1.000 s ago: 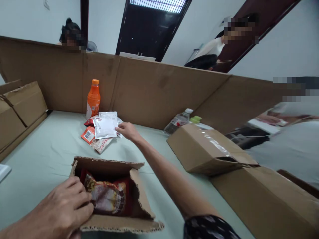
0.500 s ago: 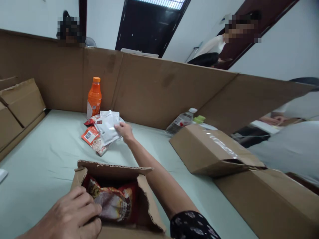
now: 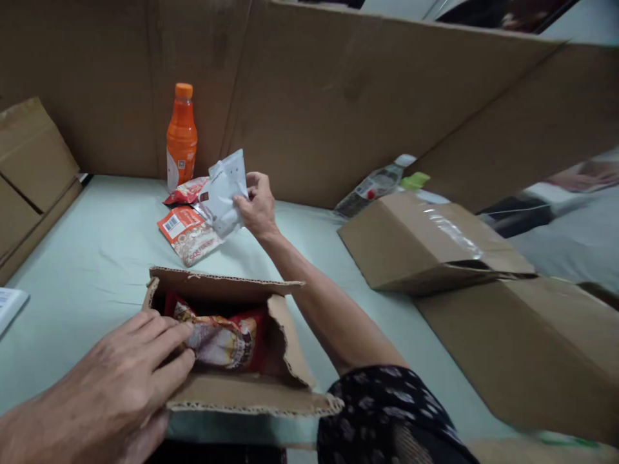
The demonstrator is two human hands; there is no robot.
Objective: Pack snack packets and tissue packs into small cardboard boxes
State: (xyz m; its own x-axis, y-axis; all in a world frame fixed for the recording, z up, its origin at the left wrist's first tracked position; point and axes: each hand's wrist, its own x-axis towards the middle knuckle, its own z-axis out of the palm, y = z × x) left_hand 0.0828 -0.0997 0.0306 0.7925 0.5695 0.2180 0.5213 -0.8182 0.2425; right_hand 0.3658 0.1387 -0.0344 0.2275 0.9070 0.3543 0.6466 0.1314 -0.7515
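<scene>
My right hand (image 3: 258,203) pinches a white pouch (image 3: 223,193) by its right edge and holds it tilted up over other packets. Partly behind and below it lie an orange-and-cream snack packet (image 3: 188,235) and a red packet (image 3: 187,191). An orange bottle (image 3: 182,138) stands just behind them. Close to me is an open cardboard box (image 3: 251,394) with its flaps up, holding a red printed snack bag (image 3: 217,343). My left hand (image 3: 130,374) is closed over the box's left side, fingertips reaching inside against the bag; its thumb side is partly hidden.
Two cardboard boxes (image 3: 406,238) (image 3: 527,348) stand at the right, with a clear bottle (image 3: 377,187) and a light-green cap (image 3: 414,181) behind. A cardboard wall (image 3: 309,109) closes off the back. Another carton (image 3: 33,161) is at the left, above a white object (image 3: 10,306).
My right hand has lifted the white pouch off the packets and tipped it upright. My left hand stays on the box. The view has tilted downward.
</scene>
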